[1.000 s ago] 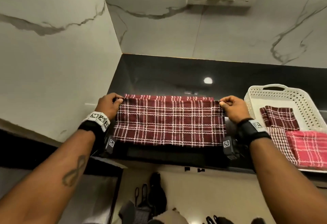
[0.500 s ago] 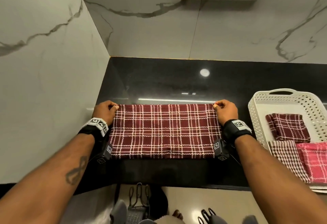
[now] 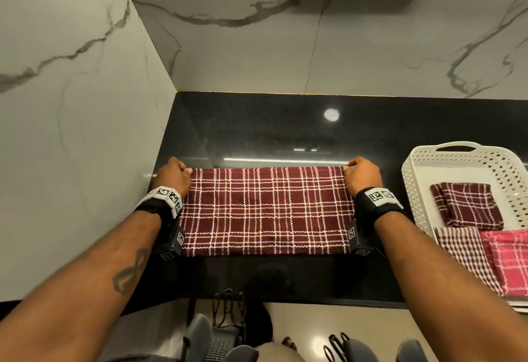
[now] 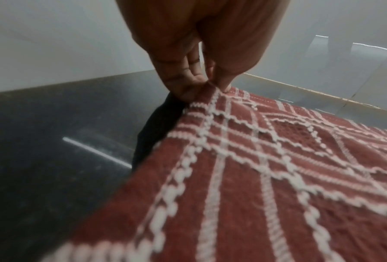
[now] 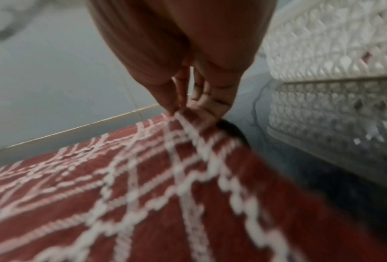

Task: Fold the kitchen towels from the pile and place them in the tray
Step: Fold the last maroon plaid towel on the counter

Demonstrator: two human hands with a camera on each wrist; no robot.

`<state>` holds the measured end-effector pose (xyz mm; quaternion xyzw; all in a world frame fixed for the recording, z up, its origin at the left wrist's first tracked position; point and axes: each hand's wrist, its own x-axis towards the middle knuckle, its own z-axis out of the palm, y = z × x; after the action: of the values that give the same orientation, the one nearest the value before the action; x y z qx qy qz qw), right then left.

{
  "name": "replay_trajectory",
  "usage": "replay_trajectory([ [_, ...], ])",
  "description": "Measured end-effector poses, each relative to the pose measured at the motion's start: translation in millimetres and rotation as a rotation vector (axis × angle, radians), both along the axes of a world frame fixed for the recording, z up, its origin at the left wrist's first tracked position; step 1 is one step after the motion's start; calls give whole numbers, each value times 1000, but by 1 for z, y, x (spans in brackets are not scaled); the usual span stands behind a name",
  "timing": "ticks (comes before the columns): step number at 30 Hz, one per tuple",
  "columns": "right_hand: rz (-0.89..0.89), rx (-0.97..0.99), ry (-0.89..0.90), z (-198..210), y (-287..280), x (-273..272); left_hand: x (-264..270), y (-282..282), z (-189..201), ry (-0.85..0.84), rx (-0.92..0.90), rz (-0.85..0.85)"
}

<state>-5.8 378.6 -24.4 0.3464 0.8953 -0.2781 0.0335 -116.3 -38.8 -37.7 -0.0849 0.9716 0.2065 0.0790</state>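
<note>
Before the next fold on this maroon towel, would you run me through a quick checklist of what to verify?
1. Left hand pinches the far left corner of the maroon towel: ok.
2. Right hand pinches the far right corner: ok.
3. Towel lies flat on the black countertop, far edge straight: ok.
4. Layers underneath line up: cannot tell, hidden.
5. White tray to the right has bare floor left beside its three folded towels: ok.
6. More towels waiting in a pile: cannot tell, none in view.

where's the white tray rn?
Head view: the white tray sits on the black counter at far right, just right of the right hand.
</note>
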Motion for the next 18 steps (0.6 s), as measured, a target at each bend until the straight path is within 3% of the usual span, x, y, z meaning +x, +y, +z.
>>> replay_trajectory([
  [3,143,219,-90,15,-24,2,12,21,16,76,-210,-121],
  [6,393,169,-22,20,-74,10,36,59,31,149,-222,-458],
  [8,596,66,-126,14,-111,11,51,88,32,59,-157,-751],
  [11,773,3,-287,-3,-147,7,66,117,19,-122,-323,-1057],
  [15,802,66,-389,-14,-142,12,69,100,0,-226,-448,-1050],
  [18,689,114,-440,-19,-109,25,67,63,-10,-257,-449,-922],
])
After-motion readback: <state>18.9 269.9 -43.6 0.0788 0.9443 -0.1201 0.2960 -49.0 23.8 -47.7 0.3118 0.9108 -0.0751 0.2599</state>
